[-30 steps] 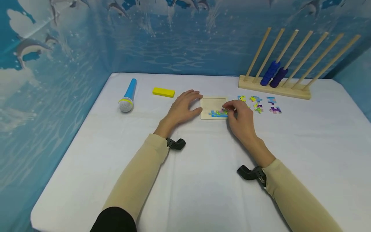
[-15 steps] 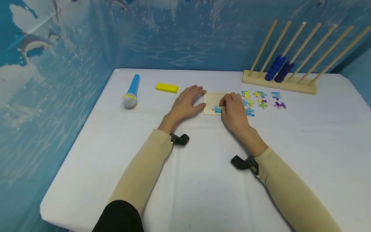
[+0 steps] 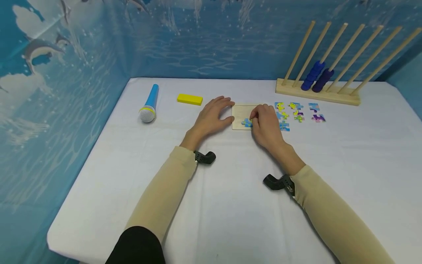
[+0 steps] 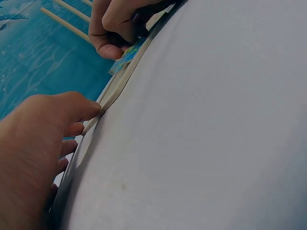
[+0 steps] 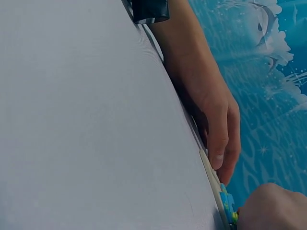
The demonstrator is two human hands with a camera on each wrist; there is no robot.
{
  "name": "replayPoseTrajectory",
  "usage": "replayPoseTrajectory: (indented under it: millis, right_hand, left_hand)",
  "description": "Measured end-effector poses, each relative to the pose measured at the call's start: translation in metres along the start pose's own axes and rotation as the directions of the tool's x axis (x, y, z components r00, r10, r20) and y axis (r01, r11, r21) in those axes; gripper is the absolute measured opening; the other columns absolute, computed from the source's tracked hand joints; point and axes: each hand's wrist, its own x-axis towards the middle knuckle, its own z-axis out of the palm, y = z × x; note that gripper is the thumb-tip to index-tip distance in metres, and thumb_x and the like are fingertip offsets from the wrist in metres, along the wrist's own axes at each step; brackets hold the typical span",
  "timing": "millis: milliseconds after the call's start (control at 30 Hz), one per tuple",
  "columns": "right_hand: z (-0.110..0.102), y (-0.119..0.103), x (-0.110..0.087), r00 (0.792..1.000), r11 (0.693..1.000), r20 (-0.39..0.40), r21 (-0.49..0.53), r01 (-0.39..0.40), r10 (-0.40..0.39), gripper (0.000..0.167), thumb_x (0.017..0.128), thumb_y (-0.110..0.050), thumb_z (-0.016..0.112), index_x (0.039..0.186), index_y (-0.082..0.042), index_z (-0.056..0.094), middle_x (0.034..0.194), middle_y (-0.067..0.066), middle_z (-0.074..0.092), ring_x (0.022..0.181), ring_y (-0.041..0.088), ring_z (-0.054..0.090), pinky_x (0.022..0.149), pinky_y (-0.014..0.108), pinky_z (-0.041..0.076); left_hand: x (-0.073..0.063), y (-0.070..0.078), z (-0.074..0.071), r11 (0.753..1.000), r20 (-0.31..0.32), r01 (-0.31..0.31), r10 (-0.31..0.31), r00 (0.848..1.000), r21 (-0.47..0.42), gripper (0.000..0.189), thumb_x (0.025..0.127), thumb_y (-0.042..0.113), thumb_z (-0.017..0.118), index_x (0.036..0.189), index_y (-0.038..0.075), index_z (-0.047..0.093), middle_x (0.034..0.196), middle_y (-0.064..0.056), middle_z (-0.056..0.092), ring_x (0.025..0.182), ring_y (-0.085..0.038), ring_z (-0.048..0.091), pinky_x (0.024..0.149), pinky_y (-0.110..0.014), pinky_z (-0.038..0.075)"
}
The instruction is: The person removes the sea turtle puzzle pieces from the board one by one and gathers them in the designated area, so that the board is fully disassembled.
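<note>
My left hand [image 3: 213,116] rests at the left edge of a shallow wooden puzzle tray [image 3: 238,113], thumb at the near corner and extended fingers at the far one. In the left wrist view the thumb touches the tray's rim [image 4: 115,94]. Over the tray's right part is my right hand [image 3: 267,124], its thumb and fingers pinching at a puzzle piece that they mostly hide. Blue-and-green puzzle pieces [image 3: 246,123] lie in the tray's near part, showing left of the fingertips. In the left wrist view, puzzle pieces [image 4: 126,58] appear slightly raised under these fingers.
Several loose puzzle pieces [image 3: 298,113] lie right of the tray. Behind them stands a wooden peg rack [image 3: 316,96] with blue and purple beads. A yellow block [image 3: 189,99] and a toy microphone [image 3: 150,103] lie to the left. A printed curtain [image 3: 197,47] borders the table.
My right hand has moved left and nearer over the tray, covering more of the laid pieces, then stayed almost still. The left hand keeps its place at the tray. The head view has shifted slightly.
</note>
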Motion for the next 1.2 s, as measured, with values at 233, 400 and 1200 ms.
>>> replayPoseTrajectory:
  millis: [233,400,1200]
  right_hand:
    - [-0.002,0.003,-0.003,0.999,0.994,-0.038,0.108,0.009,-0.005,0.010,0.097,-0.002,0.053,0.096,-0.001,0.062,0.091,0.016,0.058,0.089,0.030,0.047,0.080,0.038,0.036]
    - [-0.004,0.003,-0.005,0.997,0.981,-0.073,0.190,0.038,-0.025,0.008,0.095,-0.002,0.061,0.100,-0.002,0.066,0.088,0.013,0.062,0.082,0.023,0.052,0.074,0.029,0.039]
    - [-0.063,0.028,-0.057,0.950,0.941,-0.236,0.314,-0.124,0.203,0.023,0.103,-0.007,0.066,0.125,-0.002,0.068,0.113,0.004,0.069,0.097,0.001,0.063,0.077,0.006,0.049]
  left_hand:
    - [0.000,0.003,0.001,1.000,0.019,0.012,-0.012,1.000,0.009,0.054,0.102,0.038,0.066,0.153,0.021,0.056,0.166,0.001,0.046,0.160,-0.018,0.028,0.133,-0.038,0.019]
    - [-0.001,0.003,-0.001,1.000,0.025,0.018,-0.018,1.000,0.019,0.055,0.102,0.038,0.065,0.153,0.021,0.055,0.166,0.001,0.045,0.160,-0.018,0.027,0.134,-0.038,0.018]
    - [-0.003,-0.002,-0.005,0.999,0.026,0.031,-0.031,0.999,0.013,0.054,0.102,0.038,0.066,0.153,0.023,0.056,0.167,0.003,0.044,0.160,-0.016,0.026,0.132,-0.044,0.023]
